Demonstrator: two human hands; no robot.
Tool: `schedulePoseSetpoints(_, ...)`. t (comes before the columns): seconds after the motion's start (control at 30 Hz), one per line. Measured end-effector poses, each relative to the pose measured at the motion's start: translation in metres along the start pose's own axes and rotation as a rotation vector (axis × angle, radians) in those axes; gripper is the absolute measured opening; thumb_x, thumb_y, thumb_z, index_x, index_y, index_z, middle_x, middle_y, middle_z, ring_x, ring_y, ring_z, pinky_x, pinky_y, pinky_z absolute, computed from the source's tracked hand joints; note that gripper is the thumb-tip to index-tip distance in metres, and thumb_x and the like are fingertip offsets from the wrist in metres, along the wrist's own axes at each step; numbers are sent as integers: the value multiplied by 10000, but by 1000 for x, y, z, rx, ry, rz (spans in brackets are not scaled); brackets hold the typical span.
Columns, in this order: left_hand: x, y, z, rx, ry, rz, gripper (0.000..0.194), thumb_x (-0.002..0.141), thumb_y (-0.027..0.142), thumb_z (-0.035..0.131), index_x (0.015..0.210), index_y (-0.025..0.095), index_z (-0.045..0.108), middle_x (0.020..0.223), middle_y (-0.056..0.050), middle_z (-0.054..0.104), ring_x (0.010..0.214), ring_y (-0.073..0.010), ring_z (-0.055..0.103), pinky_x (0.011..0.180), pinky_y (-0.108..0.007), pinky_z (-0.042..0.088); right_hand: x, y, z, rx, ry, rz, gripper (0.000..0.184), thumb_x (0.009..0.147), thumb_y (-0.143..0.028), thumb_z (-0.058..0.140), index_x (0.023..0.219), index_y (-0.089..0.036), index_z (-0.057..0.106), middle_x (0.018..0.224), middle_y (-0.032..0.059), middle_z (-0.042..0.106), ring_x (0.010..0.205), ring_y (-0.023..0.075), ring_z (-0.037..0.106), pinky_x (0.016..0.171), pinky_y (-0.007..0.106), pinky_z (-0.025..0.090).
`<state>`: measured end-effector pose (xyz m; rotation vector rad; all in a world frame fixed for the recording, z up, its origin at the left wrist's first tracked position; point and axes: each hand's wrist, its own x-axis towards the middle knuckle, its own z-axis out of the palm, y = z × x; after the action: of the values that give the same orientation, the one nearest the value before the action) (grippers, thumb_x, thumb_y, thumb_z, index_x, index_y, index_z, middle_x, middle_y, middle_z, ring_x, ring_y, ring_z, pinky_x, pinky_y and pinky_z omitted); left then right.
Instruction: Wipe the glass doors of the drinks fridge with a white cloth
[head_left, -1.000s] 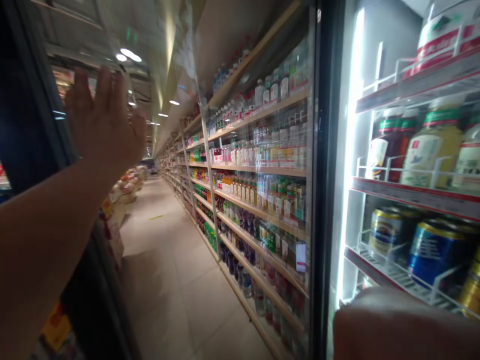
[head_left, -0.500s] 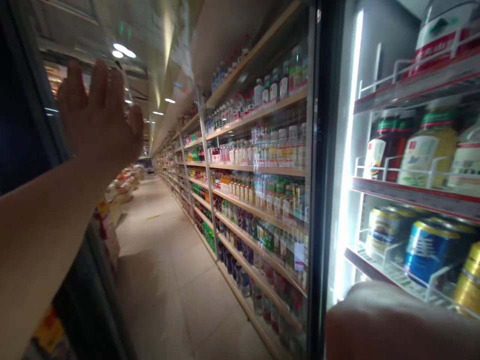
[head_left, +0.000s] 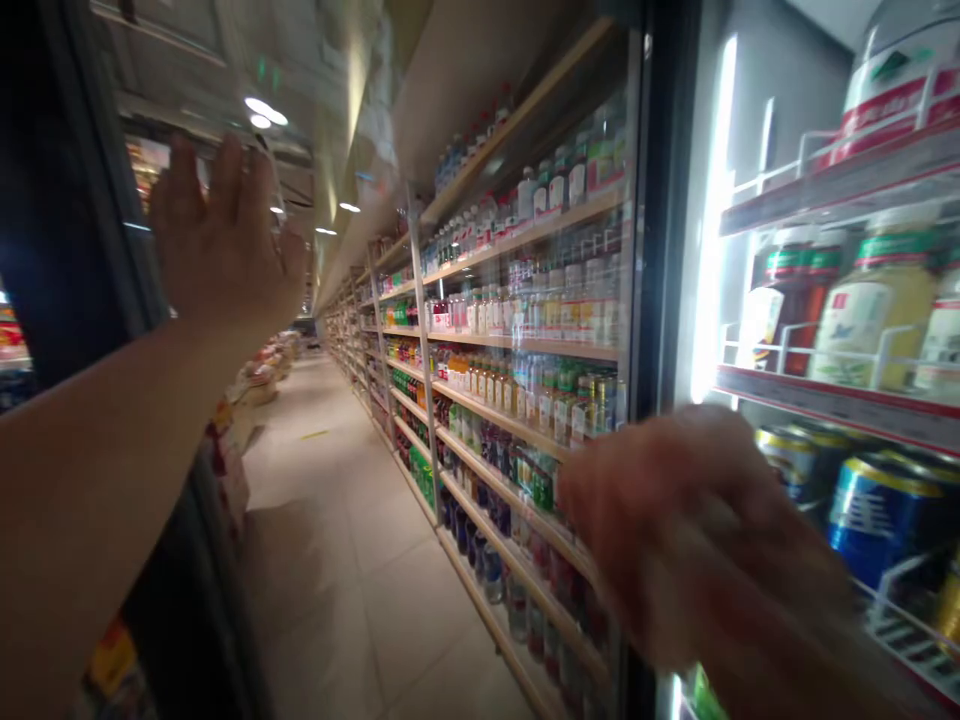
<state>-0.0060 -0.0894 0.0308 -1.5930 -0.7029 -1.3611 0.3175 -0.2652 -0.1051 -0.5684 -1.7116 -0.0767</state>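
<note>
My left hand (head_left: 229,235) is raised at the left with its fingers up and apart. It appears to lie flat against the glass of a dark-framed cooler door (head_left: 86,190); I cannot tell how firmly it touches. My right hand (head_left: 660,520) is smeared by motion in front of the cooler's dark edge, its fingers bent. Whether it holds anything cannot be made out. Beside it on the lit cooler shelf stand a blue can (head_left: 874,515) and a pale can (head_left: 787,460). Above them is a bottle of yellowish drink (head_left: 859,325) with a green neck band.
Through the glass runs a tiled aisle (head_left: 300,520). Wooden shelves (head_left: 525,345) full of bottles and cans line its right side. White wire rails (head_left: 889,340) front the cooler shelves, and a bright light strip (head_left: 716,220) runs up the cooler's edge.
My right hand has moved up and left from the lower right corner, away from the cans. My left hand stays raised and open. The view has shifted slightly.
</note>
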Motion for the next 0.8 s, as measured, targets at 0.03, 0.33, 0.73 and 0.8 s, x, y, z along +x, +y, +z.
schedulePoseSetpoints(0.03, 1, 0, 0, -6, -4, -21, 745, 1039, 586, 307, 1610, 108, 339, 1672, -156, 286, 1562, -426, 135, 1250, -654, 113, 16, 9, 0, -39, 58, -55, 194, 1019, -388, 583, 1170, -300, 667, 1020, 16, 705, 886, 176, 694, 776, 344, 609)
schedulePoseSetpoints(0.33, 1, 2, -4, 12, -13, -45, 722, 1022, 527, 344, 1607, 104, 352, 1669, -147, 299, 1568, -390, 149, 1258, -612, 121, 89, 119, 53, -857, -164, -407, 531, 1042, -286, 378, 1565, -206, 411, 1639, 54, 382, 1575, 243, 226, 1306, 498, 266)
schedulePoseSetpoints(0.73, -2, 3, 0, -5, -5, -37, 700, 1042, 524, 324, 1613, 120, 347, 1674, -128, 294, 1569, -387, 150, 1270, -596, 113, 142, 110, 46, -1016, -115, -304, 527, 1070, -348, 337, 1587, -257, 382, 1699, 6, 249, 1599, 224, 137, 1312, 501, 205)
schedulePoseSetpoints(0.8, -2, 2, 2, -2, 1, -36, 698, 1042, 523, 323, 1614, 124, 344, 1674, -128, 293, 1570, -382, 150, 1271, -598, 114, 145, 110, 50, -1015, -177, -360, 527, 1066, -293, 316, 1587, -264, 382, 1688, -15, 278, 1593, 188, 164, 1323, 462, 181)
